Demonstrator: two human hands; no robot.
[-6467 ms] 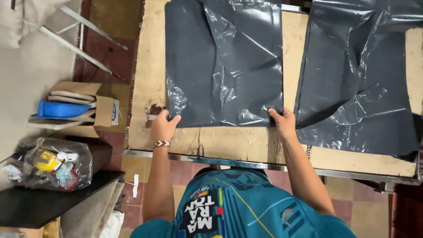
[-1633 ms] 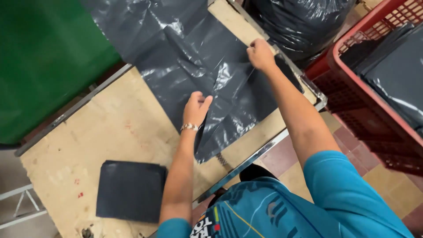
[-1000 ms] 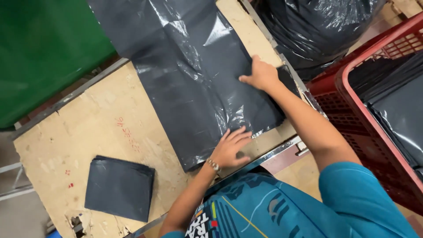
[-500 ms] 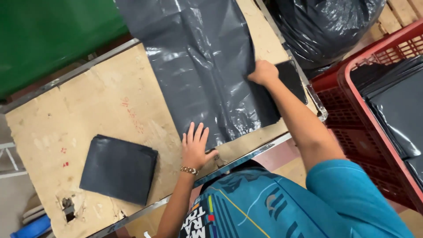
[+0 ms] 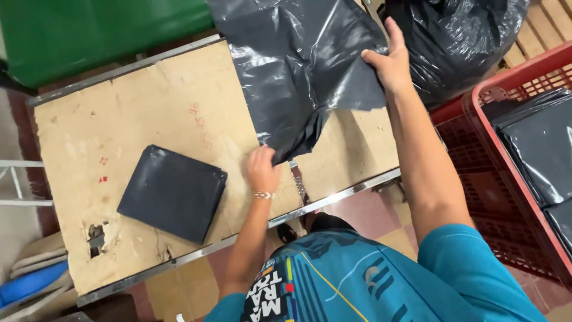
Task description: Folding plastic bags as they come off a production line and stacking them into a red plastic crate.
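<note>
**Black plastic bag held at two corners above a worn worktable**

Head view: The black plastic bag (image 5: 298, 71) is cut off by the top edge at 12 o'clock, so its full extent cannot be made out. The fingertips of the left hand (image 5: 263, 170) are hidden under the bag's lower corner, which is pinched there near the centre of the frame. The right hand (image 5: 390, 59) is closed on the bag's right edge at 1 o'clock, the thumb laid over the plastic. The sheet is lifted and creased between the two hands, partly off the table.

The worktable (image 5: 173, 107) is seen to have a scuffed, pale board top with a metal rim and a broken patch at 8 o'clock. A green surface (image 5: 95, 30) is seen beyond it at 11 o'clock, and reddish floor tiles (image 5: 363, 214) lie below the table edge.

A folded black bag (image 5: 173, 194) lies flat on the table at 9 o'clock, well apart from the held bag. A red plastic crate (image 5: 506, 179) at 3 o'clock holds flat dark bags. A bulging black sack (image 5: 459, 36) stands at 1 o'clock, its top cut off.
</note>
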